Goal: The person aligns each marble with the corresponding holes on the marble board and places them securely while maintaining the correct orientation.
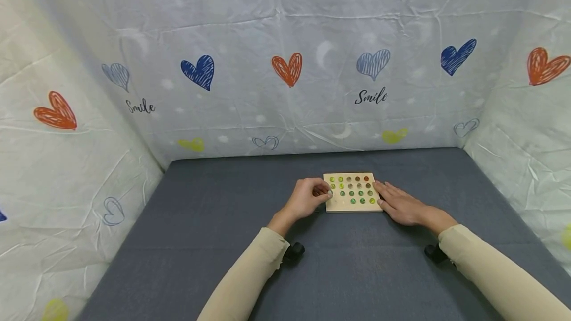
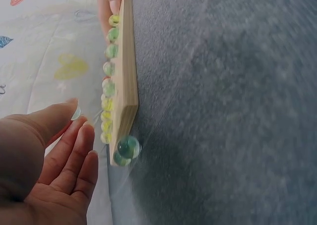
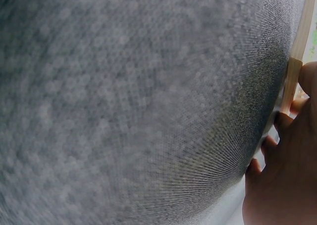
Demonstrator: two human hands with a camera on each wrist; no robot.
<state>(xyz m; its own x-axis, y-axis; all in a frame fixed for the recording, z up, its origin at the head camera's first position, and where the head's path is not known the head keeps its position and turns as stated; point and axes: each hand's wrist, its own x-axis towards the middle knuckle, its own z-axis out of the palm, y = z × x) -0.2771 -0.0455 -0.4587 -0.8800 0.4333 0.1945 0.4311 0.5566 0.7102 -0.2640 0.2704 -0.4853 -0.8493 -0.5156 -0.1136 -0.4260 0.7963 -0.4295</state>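
A pale wooden board point(image 1: 334, 206) lies on the table, with glass marbles point(image 1: 352, 193) sitting in rows in its hollows. They are yellow, green, clear and reddish. My left hand point(image 1: 308, 197) is at the board's left edge. Between its thumb and forefinger it pinches a clear marble point(image 2: 76, 112), while the other fingers curve loosely. Near the board's left corner, two greenish marbles point(image 2: 130, 147) show in the left wrist view, overlapping each other. With fingers extended, my right hand point(image 1: 401, 206) rests against the board's right edge, the thumb at its near right part.
Dark grey cloth covers the table point(image 1: 214, 222). A white curtain point(image 1: 241, 108) printed with hearts and the word Smile hangs behind it and along both sides. Each wrist carries a small black camera point(image 1: 294, 251) beside a beige sleeve point(image 1: 250, 271).
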